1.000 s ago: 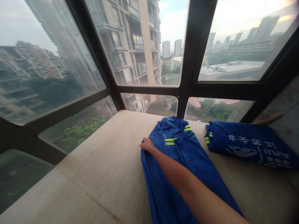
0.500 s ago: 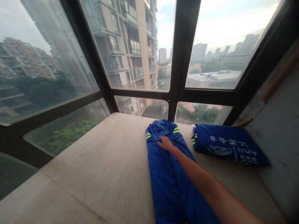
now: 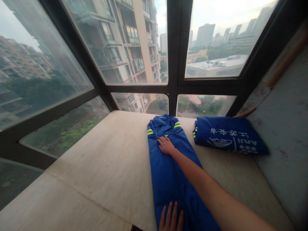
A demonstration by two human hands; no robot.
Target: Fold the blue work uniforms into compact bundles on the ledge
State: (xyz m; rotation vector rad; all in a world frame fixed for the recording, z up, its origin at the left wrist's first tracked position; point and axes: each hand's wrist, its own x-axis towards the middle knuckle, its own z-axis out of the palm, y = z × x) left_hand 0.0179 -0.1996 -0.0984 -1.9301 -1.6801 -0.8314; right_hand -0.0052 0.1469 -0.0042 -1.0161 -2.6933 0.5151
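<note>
A blue work jacket (image 3: pixel 161 173) with yellow-green stripes lies lengthwise on the pale sill, its sides folded in and its collar toward the window. My right hand (image 3: pixel 166 146) rests palm down on the upper front, just below the collar, with the fingers loosely stretched out. At the bottom edge of the picture, my left hand (image 3: pixel 171 218) lies on the lower part of the jacket, fingers spread. Its palm is cut off by the frame. Neither hand grips the cloth.
A second blue garment (image 3: pixel 228 134), folded into a bundle with white lettering, lies to the right near the patterned wall (image 3: pixel 281 154). Dark window frames (image 3: pixel 173 86) border the stone sill (image 3: pixel 103 166) at the back and left.
My left hand has come into view at the bottom, onto the jacket. My right hand stays on the upper front, its fingers now flatter. The camera view has shifted slightly.
</note>
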